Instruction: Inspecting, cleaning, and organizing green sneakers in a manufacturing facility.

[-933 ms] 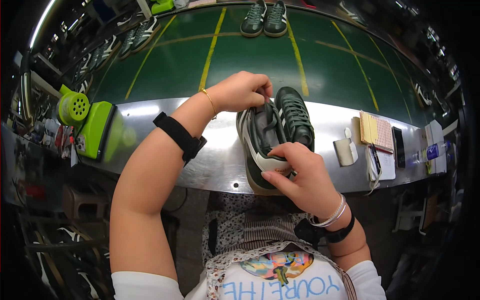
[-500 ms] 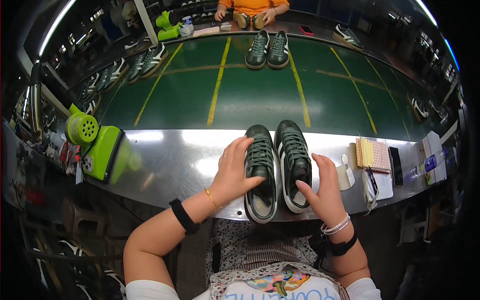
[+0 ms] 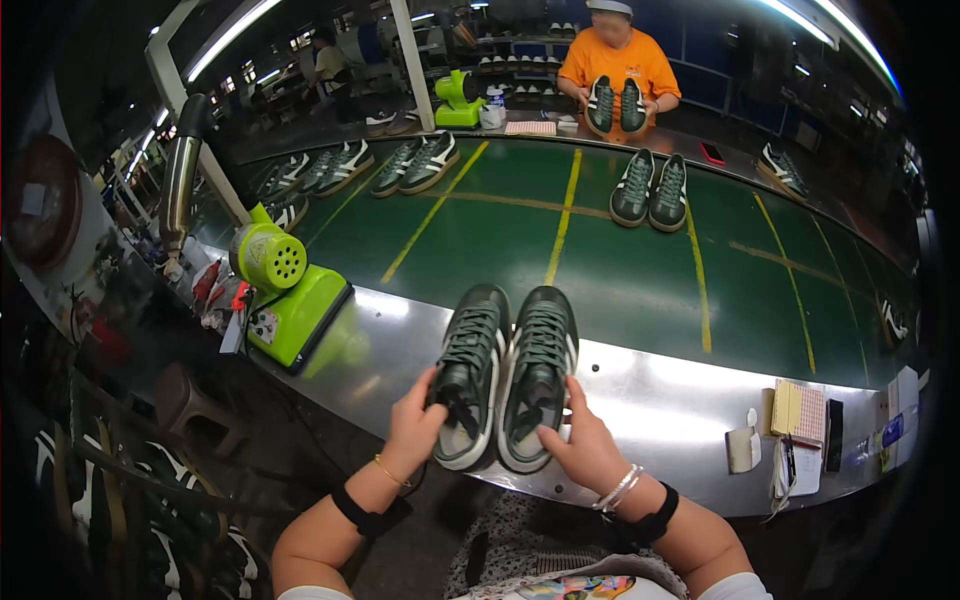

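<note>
A pair of dark green sneakers with white stripes stands side by side at the near edge of the metal bench, toes pointing away from me. My left hand [image 3: 413, 432] grips the left sneaker [image 3: 474, 345] at its heel collar, thumb inside the opening and fingers along the outer side. In the same way my right hand [image 3: 588, 450] holds the right sneaker [image 3: 543, 340], its thumb over the collar. The undersides of both shoes are hidden, so whether they rest on the bench I cannot tell.
A green conveyor belt [image 3: 480, 240] with yellow lines runs beyond the metal bench [image 3: 650, 425]. Another sneaker pair [image 3: 648, 190] sits on it. A lime-green machine [image 3: 290, 300] stands left; notepads [image 3: 800, 415] lie right. Across the belt, a person in orange [image 3: 622, 65] holds sneakers.
My hands have closed on the two sneakers, which have shifted left along the bench, away from the notepads. My view has tilted up and turned left.
</note>
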{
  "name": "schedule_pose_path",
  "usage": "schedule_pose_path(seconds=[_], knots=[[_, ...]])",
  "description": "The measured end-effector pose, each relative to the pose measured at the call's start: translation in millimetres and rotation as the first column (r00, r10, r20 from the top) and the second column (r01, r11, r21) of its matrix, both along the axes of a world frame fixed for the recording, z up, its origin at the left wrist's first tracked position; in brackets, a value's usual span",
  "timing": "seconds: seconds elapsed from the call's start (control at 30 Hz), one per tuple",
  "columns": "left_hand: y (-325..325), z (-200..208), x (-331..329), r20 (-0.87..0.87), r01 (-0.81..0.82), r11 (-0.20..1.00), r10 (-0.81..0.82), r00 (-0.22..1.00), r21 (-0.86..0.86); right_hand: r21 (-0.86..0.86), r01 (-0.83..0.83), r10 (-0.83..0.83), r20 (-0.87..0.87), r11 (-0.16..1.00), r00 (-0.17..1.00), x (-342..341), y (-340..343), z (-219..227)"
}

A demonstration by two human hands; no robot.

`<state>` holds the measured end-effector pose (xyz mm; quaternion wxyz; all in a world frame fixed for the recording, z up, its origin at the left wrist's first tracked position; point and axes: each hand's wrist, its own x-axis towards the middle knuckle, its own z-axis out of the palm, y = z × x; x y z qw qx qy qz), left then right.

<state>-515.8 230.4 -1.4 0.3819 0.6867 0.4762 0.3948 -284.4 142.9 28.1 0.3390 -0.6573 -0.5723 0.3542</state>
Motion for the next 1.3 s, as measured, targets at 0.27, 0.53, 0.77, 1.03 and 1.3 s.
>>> schedule_pose_path(seconds=[0.27,0.53,0.77,1.03,1.3], knots=[[68.3,14.8,-153.7,-0.012,-0.177,0.903,0.187,0.982,-0.393,0.226,-0.729,0.763,-0.212,0.646,0.61,-109.4,87.1,-42.4],[13.6,48.5,-55.9,-0.281,-0.023,0.797,0.24,0.929,0.604,-0.001,-0.537,0.517,-0.267,0.844,0.813,-5.6,102.4,-21.2],[-8.9,-30.3,20.6,-0.409,0.429,0.796,-0.253,0.877,0.427,0.0,-0.037,0.036,-0.235,0.999,0.971,127.9,157.2,-37.3],[-10.4,-62.7,34.0,-0.389,0.243,0.91,-0.102,0.915,0.334,-0.029,0.416,-0.416,-0.032,0.909,0.909,270.4,258.3,-68.5],[-2.7,-48.0,46.6,-0.386,0.297,0.913,-0.176,0.906,0.281,-0.059,0.847,-0.847,-0.112,0.528,0.52,397.5,346.2,-127.0]])
